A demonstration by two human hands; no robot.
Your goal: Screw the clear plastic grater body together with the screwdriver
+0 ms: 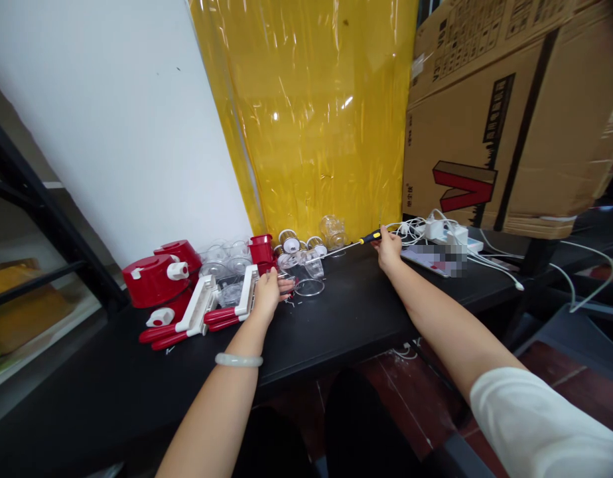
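Note:
My right hand is closed round the yellow-and-black handle of a screwdriver. Its long metal shaft points left, the tip end lying over a small clear plastic piece. My left hand has its fingers stretched out to the right, close to a clear plastic cup lying on its side. Whether the fingertips touch the cup I cannot tell. Behind the left hand stands a red square plastic part. Small metal drums with white centres sit behind the clear pieces.
White frames with red handles and red round housings lie to the left, beside several clear cups. A phone, white cables and chargers are on the right. A yellow plastic curtain and a large cardboard box stand behind.

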